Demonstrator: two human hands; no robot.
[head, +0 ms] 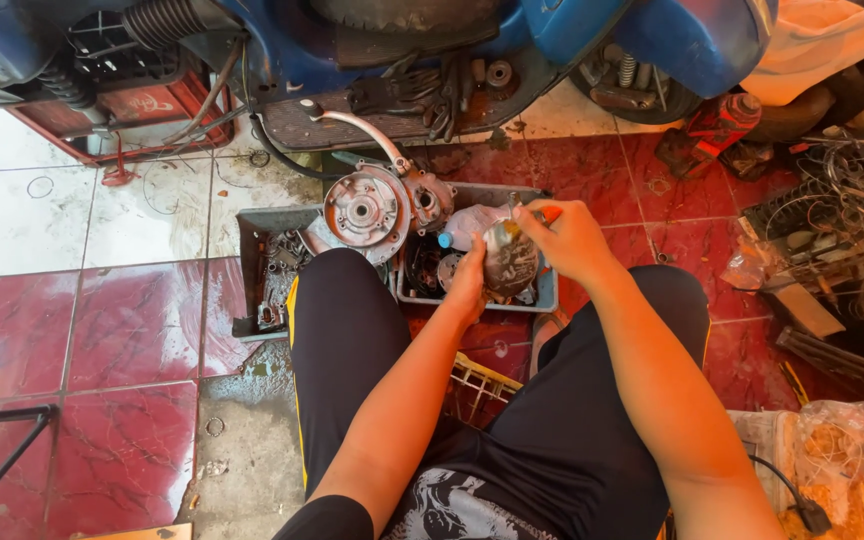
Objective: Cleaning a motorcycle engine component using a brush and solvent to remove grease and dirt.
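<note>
My left hand [470,280] cups a dark, greasy round metal part [510,264] from the left side. My right hand [564,238] closes over the top of the same part, and something orange shows at its fingertips. Both hands hover above a grey plastic tray [548,292] holding oily parts. Just left of the tray stands a silver engine cover with a round hub [367,212] and a curved kick lever [364,128]. My knees in black trousers frame the tray.
A blue scooter body [652,35] fills the top. A grey tray of small parts [270,275] lies at the left on wet red and white tiles. Tangled wires [857,200] and tools pile up at the right, with a plastic bag [842,435] below.
</note>
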